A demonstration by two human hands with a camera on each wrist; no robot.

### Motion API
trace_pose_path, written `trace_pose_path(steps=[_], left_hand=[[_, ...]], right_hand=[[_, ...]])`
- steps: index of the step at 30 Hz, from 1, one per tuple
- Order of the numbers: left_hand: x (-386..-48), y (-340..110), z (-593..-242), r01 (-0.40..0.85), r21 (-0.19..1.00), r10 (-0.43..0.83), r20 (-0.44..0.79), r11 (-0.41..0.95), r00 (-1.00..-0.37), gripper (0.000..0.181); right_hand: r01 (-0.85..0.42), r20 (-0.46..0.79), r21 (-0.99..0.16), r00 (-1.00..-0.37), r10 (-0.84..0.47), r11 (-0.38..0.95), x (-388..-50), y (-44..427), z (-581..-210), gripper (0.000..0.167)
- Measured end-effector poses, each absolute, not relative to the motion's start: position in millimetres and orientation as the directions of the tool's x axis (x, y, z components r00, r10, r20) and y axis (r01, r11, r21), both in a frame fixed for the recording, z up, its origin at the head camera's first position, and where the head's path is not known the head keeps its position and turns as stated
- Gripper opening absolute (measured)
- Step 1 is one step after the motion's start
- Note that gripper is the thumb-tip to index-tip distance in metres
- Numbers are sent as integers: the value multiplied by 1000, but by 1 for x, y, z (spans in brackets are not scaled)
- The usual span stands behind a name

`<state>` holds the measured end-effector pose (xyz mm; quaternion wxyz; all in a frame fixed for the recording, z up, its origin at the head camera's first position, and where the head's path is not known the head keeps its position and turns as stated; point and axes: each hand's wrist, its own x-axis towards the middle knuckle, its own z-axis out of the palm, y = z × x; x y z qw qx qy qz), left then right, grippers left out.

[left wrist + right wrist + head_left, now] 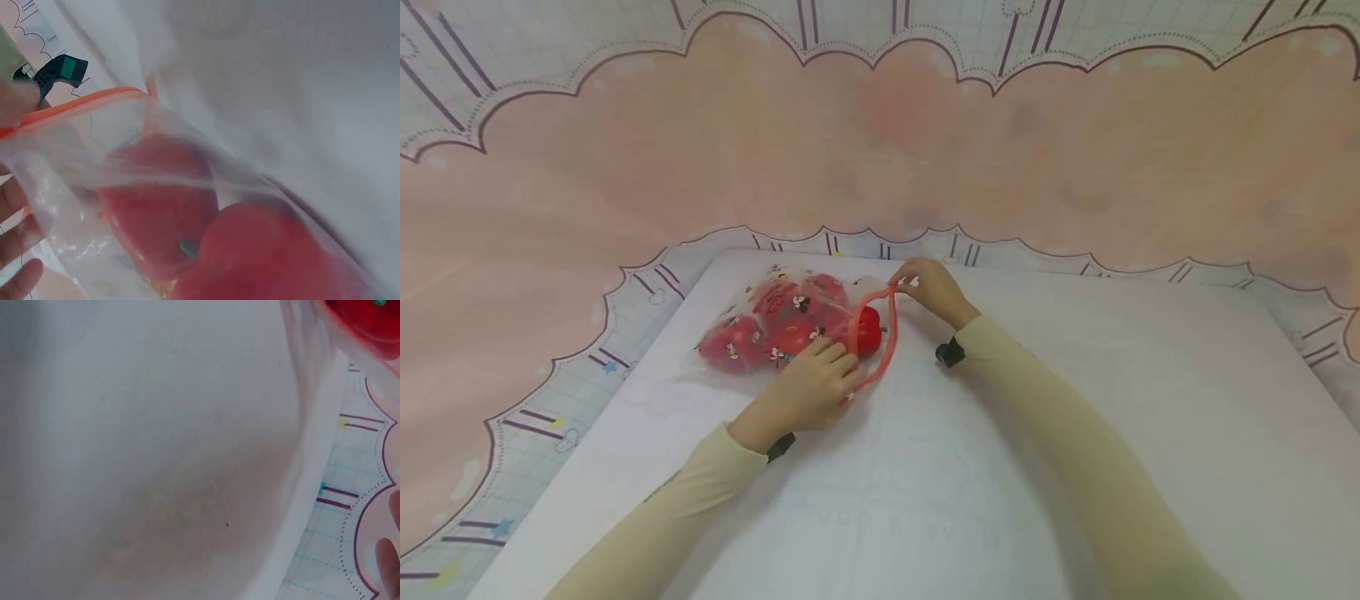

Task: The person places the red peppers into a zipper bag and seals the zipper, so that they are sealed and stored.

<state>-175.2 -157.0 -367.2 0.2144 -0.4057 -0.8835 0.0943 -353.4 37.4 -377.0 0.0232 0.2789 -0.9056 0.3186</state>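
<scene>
A clear printed zip bag (751, 307) lies on its side at the back left of the white table (925, 475), with several red peppers inside. Its orange zip edge (891, 333) is spread into a loop. One glossy red bell pepper (869, 332) with a green stem sits in that mouth. My left hand (815, 385) holds the near end of the zip edge. At the far end, my right hand (934, 290) pinches the edge between thumb and fingers. Through the plastic in the left wrist view shows a red pepper (156, 200).
Behind the table hangs a pink and white patterned cloth (1000, 158), which also runs down the left side. Each wrist carries a dark strap piece, such as the right one (951, 352). The white table surface stretches to the right of the bag.
</scene>
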Motion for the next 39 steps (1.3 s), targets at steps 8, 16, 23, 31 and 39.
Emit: trace_pose_path(steps=[8, 16, 23, 31, 39], left_hand=[[-179, -162, -370, 686, -348, 761, 413, 639, -500, 29], [-182, -164, -372, 713, -389, 797, 442, 583, -411, 23], [-183, -162, -371, 732, -396, 810, 458, 555, -366, 24], [-182, -158, -367, 738, -386, 810, 454, 554, -370, 23], [-184, -159, -364, 725, -387, 799, 467, 571, -379, 19]], right_hand=[[-473, 195, -570, -872, -449, 672, -358, 46, -379, 15], [-491, 227, -543, -867, -444, 681, -363, 61, -376, 15], [-484, 224, -523, -872, -435, 701, -366, 69, -372, 15], [-462, 219, -521, -885, -411, 718, -367, 81, -371, 15], [-491, 265, -525, -871, -414, 696, -368, 97, -373, 15]])
